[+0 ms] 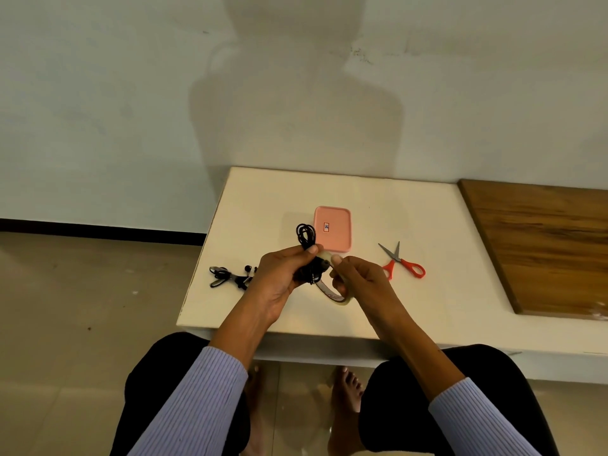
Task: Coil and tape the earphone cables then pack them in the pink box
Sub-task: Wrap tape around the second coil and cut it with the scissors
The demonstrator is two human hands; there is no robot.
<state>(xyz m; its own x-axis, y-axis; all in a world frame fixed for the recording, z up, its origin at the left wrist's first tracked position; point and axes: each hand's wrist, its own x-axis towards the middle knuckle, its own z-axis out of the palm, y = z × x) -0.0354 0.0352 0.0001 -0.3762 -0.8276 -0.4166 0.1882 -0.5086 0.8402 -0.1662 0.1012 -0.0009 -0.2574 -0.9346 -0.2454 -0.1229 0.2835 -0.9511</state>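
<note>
My left hand point(285, 274) grips a coiled black earphone cable point(306, 234) above the white table point(263, 205); its loop sticks up past my fingers. My right hand point(357, 280) holds a roll of clear tape point(332, 292) and pinches the tape's end against the coil beside my left thumb. The pink box point(333, 228) lies shut on the table just behind the coil. A second black earphone point(230, 276) lies bundled at the table's left edge.
Red-handled scissors point(402, 262) lie to the right of my hands. A brown wooden board point(543, 245) covers the table's right side. The wall rises right behind the table; tiled floor lies to the left and below.
</note>
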